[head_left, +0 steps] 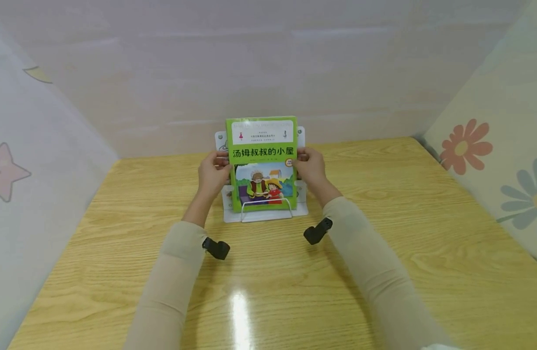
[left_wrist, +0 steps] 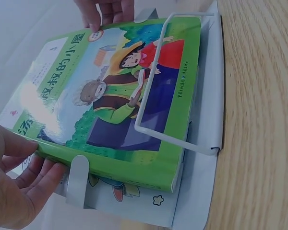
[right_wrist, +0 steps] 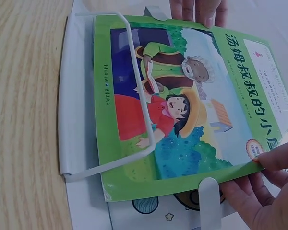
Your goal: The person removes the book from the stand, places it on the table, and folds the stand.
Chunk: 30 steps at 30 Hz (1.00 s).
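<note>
A green picture book [head_left: 264, 154] with Chinese lettering and two drawn figures stands upright, leaning back on a white book stand [head_left: 303, 212]. The stand's white wire holder [left_wrist: 143, 108] crosses in front of the book's lower cover. My left hand [head_left: 213, 174] pinches the book's left edge, thumb at the front and fingers behind. On the opposite edge my right hand [head_left: 311, 168] does the same, its thumb [right_wrist: 273, 158] on the cover near a round badge. White side tabs [right_wrist: 209, 203] of the stand show just below each hand. The fingertips behind the book are partly hidden.
The stand rests on a wooden table [head_left: 259, 272] near its back edge. Behind it rises a pale wall [head_left: 268, 73], and side panels carry a star [head_left: 6, 171] and flowers [head_left: 466, 147]. Small black cameras [head_left: 217, 249] sit at both wrists.
</note>
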Each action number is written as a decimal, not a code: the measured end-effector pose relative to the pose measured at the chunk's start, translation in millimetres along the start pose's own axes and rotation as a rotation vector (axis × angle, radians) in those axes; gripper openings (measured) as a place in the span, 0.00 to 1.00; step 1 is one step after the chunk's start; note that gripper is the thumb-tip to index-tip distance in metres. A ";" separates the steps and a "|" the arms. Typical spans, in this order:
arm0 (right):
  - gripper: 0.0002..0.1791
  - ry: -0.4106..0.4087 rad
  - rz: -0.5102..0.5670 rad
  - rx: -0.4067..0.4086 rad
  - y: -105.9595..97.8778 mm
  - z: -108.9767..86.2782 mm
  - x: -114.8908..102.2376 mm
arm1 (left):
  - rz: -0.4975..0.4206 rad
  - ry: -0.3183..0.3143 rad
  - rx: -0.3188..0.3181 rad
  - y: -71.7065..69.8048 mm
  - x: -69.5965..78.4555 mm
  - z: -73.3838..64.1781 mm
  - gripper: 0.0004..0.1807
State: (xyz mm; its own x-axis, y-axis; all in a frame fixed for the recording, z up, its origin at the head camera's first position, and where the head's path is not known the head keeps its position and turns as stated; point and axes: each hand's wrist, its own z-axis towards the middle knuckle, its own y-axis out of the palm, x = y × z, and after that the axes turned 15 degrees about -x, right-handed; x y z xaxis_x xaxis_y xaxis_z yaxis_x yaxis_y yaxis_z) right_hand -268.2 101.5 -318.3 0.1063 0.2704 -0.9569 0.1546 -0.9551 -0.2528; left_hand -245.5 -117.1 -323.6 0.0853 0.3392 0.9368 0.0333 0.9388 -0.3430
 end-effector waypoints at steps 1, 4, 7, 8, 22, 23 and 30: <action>0.15 -0.007 -0.004 -0.002 -0.3 -0.1 -0.9 | -0.008 0.005 0.004 -0.2 0.4 0.1 0.15; 0.16 -0.026 -0.029 -0.004 -2.1 -0.6 -4.3 | -0.033 0.027 0.016 -1.1 1.2 1.1 0.14; 0.16 -0.051 -0.060 -0.006 -4.1 -1.2 -8.6 | -0.046 0.055 0.024 -2.0 3.1 2.4 0.14; 0.16 -0.059 -0.066 -0.009 -4.9 -1.4 -9.9 | -0.050 0.067 0.026 -2.4 3.7 3.0 0.14; 0.13 -0.179 -0.032 -0.039 -10.4 -4.3 -27.8 | -0.082 0.173 0.053 -10.3 14.5 10.2 0.14; 0.13 -0.183 -0.027 -0.042 -10.7 -4.5 -29.1 | -0.079 0.179 0.053 -10.9 15.1 10.6 0.14; 0.12 -0.237 0.003 -0.051 -14.8 -4.6 -40.0 | -0.089 0.222 0.056 -15.2 36.1 1.8 0.15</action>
State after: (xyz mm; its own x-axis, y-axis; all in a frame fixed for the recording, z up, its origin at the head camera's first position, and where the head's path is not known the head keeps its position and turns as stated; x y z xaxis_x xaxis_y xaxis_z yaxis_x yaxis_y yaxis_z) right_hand -270.2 105.4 -275.6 -0.1260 0.2259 -0.9660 0.2048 -0.9468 -0.2482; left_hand -244.7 -119.0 -284.5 0.3017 0.2391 0.9229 -0.0039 0.9683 -0.2496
